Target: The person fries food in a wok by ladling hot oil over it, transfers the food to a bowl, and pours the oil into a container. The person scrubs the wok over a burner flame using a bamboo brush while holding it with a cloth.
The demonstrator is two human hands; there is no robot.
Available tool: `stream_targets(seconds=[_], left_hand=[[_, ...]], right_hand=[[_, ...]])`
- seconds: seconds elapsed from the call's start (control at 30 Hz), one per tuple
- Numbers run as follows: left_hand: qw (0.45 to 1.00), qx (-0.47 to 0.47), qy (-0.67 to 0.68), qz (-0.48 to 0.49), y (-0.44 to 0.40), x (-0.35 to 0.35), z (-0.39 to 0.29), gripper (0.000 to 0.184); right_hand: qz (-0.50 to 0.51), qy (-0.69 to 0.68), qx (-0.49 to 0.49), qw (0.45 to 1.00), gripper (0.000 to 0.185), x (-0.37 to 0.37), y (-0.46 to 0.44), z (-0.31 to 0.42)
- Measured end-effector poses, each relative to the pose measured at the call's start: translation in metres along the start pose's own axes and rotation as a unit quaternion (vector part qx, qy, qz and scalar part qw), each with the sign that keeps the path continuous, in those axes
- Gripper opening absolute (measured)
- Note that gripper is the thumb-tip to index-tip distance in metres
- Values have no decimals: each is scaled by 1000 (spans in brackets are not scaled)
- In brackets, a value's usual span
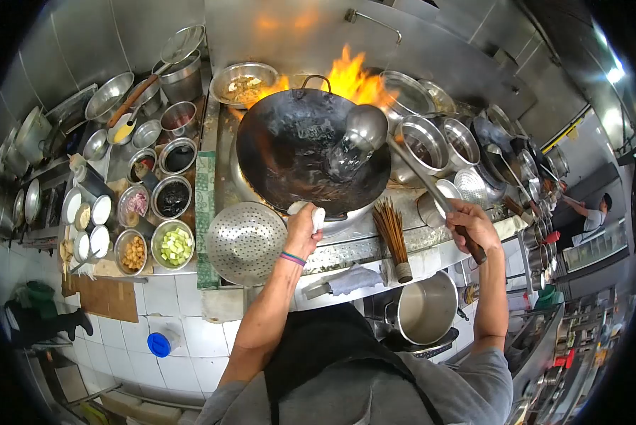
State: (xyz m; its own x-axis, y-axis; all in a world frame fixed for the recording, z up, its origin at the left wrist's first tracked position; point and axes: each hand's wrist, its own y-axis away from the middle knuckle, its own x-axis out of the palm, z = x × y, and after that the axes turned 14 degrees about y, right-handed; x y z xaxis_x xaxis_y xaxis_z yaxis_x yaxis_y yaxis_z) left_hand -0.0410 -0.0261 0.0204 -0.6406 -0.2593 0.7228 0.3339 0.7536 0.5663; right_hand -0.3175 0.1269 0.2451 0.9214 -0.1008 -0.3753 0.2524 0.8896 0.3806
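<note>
A large black wok [289,152] sits on the burner, with tall orange flames [353,78] rising behind its far rim. My left hand [304,230] is closed around a folded white cloth [316,217] at the wok's near edge; the cloth hides most of the near handle. In my right hand [474,230] is the long handle of a ladle [367,127]. The ladle's bowl is tipped over the right side of the wok, and clear liquid runs from it into the wok. The wok's inside looks wet and dark, with some steam.
A perforated strainer [247,241] lies left of my left forearm. A bamboo wok brush [392,237] rests between my arms. Bowls of diced green vegetable [177,245] and other ingredients stand at left. Metal pots [421,145] stand right of the wok. Another person [588,212] is at far right.
</note>
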Motion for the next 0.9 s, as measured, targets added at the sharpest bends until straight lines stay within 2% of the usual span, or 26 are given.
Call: stream_targets(seconds=[0.03,0.2,0.37,0.47,0.57,0.63,0.67,0.7,0.73,0.77,0.8,0.83,0.9], left_hand=[[1000,4,2,-3,-1,2,0,14],[1000,18,14,-20,-10,5,5,13],[998,34,17,-48,-11,8,12,14],[998,27,30,-57,-16,2,14,16],[997,23,48,-48,-23,-8,17,16],[997,19,60,-54,-16,-1,14,17],[996,16,66,-58,-10,4,14,18],[996,26,55,-64,-5,9,12,19],[996,27,53,-67,-6,10,13,19],[996,27,51,-69,-6,10,13,19],[996,28,49,-70,-6,10,13,18],[996,30,53,-63,-6,9,13,19],[996,32,50,-65,-5,10,13,18]], right_hand=[[-24,58,-24,998,35,-7,-3,0],[-91,178,-107,974,46,-53,-58,8],[-190,270,-162,930,28,-115,-194,-14],[-286,350,-116,885,23,-119,-251,-8],[-345,402,-142,836,23,-154,-351,-50],[-265,292,-92,914,20,-176,-396,-59],[-222,234,-64,944,19,-168,-389,-44],[-161,129,3,978,15,-171,-375,-28],[-100,-49,27,993,11,-179,-378,-25],[-52,-202,24,978,11,-188,-379,-22],[-4,-349,20,937,12,-195,-378,-19],[34,-402,26,915,15,-196,-369,-12],[50,-408,5,911,14,-198,-354,-4]])
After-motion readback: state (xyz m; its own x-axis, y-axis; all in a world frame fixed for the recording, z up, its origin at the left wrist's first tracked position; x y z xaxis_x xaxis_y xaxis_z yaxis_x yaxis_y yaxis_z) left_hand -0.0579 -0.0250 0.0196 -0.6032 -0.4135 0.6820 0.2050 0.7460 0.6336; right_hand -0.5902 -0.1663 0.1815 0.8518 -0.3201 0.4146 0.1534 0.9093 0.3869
